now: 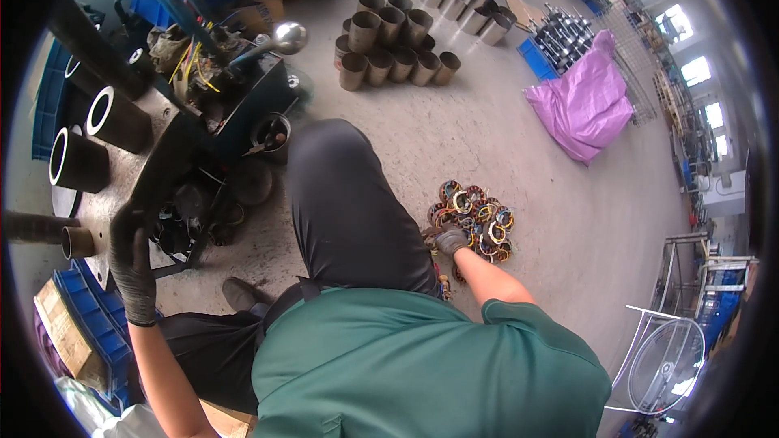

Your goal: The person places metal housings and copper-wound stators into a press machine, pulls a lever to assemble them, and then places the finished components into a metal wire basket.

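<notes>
My right hand [452,239], in a dark grey glove, reaches down past my right knee to a pile of wound motor stators [484,212] on the floor. Its fingers curl round a stator at the pile's near-left side; the hand and my leg partly hide it. The stators are rings with copper windings and yellow, white, blue and red wires. On the left, my gloved left hand [132,264] lies with fingers stretched out along the edge of a worn metal machine table [154,169], holding nothing I can see. Thick dark metal cylinders [79,161] stand on that table.
A lever with a shiny ball knob [290,37] juts from the machine. Steel tubes [378,66] stand in stacked rows ahead. Farther right are a purple sack [586,105] and a blue crate [536,58] of metal shafts. Blue bins [91,308] stand at the lower left.
</notes>
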Action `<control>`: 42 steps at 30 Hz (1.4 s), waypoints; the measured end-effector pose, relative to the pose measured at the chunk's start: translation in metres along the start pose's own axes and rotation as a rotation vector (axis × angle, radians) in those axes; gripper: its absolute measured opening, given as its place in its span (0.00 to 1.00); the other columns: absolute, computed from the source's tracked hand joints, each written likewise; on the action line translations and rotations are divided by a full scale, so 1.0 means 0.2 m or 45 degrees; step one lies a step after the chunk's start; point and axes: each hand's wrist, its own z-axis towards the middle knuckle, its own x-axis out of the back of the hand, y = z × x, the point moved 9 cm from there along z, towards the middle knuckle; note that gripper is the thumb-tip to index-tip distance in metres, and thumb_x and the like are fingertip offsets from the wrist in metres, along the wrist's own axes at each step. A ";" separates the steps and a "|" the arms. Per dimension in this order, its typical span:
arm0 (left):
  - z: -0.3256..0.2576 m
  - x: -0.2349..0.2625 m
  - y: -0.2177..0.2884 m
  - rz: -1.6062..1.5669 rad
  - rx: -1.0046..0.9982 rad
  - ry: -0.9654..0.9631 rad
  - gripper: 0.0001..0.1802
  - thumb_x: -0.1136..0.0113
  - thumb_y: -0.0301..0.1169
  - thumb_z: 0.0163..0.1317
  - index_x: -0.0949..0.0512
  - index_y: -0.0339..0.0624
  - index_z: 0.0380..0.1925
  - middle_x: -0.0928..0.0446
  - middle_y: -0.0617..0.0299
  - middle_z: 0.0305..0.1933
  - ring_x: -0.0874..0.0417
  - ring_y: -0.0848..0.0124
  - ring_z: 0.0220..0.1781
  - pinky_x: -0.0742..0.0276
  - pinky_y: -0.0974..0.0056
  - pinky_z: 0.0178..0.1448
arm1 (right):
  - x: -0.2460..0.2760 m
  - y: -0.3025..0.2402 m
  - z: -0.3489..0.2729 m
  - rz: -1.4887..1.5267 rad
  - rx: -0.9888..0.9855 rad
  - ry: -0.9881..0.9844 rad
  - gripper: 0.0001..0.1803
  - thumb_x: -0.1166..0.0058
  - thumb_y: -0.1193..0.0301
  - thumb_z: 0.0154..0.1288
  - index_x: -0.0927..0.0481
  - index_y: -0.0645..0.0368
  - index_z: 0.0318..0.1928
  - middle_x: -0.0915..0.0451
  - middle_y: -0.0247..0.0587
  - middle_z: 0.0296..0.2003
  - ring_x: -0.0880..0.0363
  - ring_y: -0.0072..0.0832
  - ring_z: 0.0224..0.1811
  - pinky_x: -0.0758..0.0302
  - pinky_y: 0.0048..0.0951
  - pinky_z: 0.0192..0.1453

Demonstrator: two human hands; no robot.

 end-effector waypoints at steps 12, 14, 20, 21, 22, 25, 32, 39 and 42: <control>-0.15 -0.28 -0.37 0.103 0.285 -0.377 0.26 0.41 0.16 0.70 0.24 0.38 0.67 0.18 0.55 0.58 0.17 0.67 0.57 0.20 0.63 0.65 | 0.11 -0.66 0.03 -0.235 0.167 -0.131 0.32 0.42 0.43 0.67 0.13 0.53 0.58 0.13 0.54 0.58 0.14 0.46 0.63 0.18 0.47 0.65; -0.18 -0.28 -0.41 0.129 0.307 -0.382 0.25 0.41 0.16 0.69 0.24 0.38 0.67 0.17 0.54 0.58 0.16 0.65 0.58 0.20 0.62 0.66 | 0.20 -0.65 0.12 -0.140 0.037 -0.048 0.32 0.41 0.43 0.65 0.12 0.52 0.58 0.13 0.54 0.59 0.13 0.45 0.62 0.16 0.45 0.62; -0.21 -0.28 -0.38 0.353 0.270 -0.422 0.24 0.39 0.18 0.69 0.23 0.39 0.65 0.16 0.51 0.58 0.14 0.61 0.60 0.19 0.60 0.65 | 0.45 -0.58 0.37 -0.167 -0.143 0.087 0.28 0.44 0.51 0.73 0.17 0.52 0.64 0.15 0.49 0.63 0.14 0.44 0.65 0.16 0.45 0.64; -0.19 -0.32 -0.38 0.347 0.256 -0.433 0.23 0.38 0.18 0.69 0.23 0.39 0.64 0.16 0.51 0.58 0.13 0.60 0.59 0.18 0.60 0.65 | 0.48 -0.46 0.40 -0.104 -0.211 0.104 0.28 0.43 0.52 0.72 0.19 0.52 0.66 0.16 0.50 0.64 0.16 0.45 0.66 0.17 0.46 0.65; -0.23 -0.25 -0.38 0.393 0.279 -0.406 0.23 0.38 0.18 0.68 0.22 0.38 0.63 0.16 0.50 0.57 0.13 0.59 0.59 0.18 0.60 0.64 | 0.48 -0.56 0.36 -0.049 -0.212 0.087 0.29 0.42 0.53 0.72 0.22 0.52 0.68 0.16 0.51 0.65 0.17 0.46 0.68 0.18 0.46 0.67; -0.19 -0.31 -0.36 0.347 0.235 -0.407 0.20 0.36 0.21 0.68 0.20 0.39 0.60 0.15 0.48 0.56 0.12 0.57 0.57 0.16 0.59 0.61 | 0.50 -0.47 0.48 -0.015 -0.203 0.136 0.28 0.42 0.57 0.73 0.23 0.54 0.68 0.21 0.55 0.69 0.21 0.49 0.72 0.21 0.49 0.71; -0.21 -0.24 -0.17 0.477 0.278 -0.459 0.18 0.36 0.25 0.70 0.18 0.40 0.59 0.14 0.47 0.55 0.12 0.50 0.56 0.18 0.54 0.63 | 0.38 -0.46 0.63 0.031 -0.024 0.145 0.27 0.55 0.58 0.79 0.25 0.50 0.73 0.26 0.54 0.74 0.25 0.52 0.74 0.28 0.54 0.77; -0.41 -0.02 0.02 0.682 0.271 -0.370 0.22 0.35 0.39 0.66 0.16 0.45 0.58 0.14 0.46 0.51 0.13 0.46 0.53 0.16 0.47 0.56 | 0.33 -2.28 -0.15 0.075 1.368 -0.158 0.27 0.56 0.57 0.81 0.25 0.50 0.73 0.25 0.54 0.72 0.24 0.51 0.73 0.27 0.52 0.76; -0.39 0.05 0.01 0.756 0.003 -0.030 0.18 0.33 0.43 0.61 0.14 0.48 0.48 0.15 0.48 0.45 0.13 0.45 0.48 0.16 0.44 0.52 | 0.28 -2.82 -0.87 -0.158 1.849 -0.349 0.27 0.56 0.57 0.81 0.25 0.50 0.73 0.24 0.54 0.71 0.24 0.51 0.72 0.27 0.51 0.76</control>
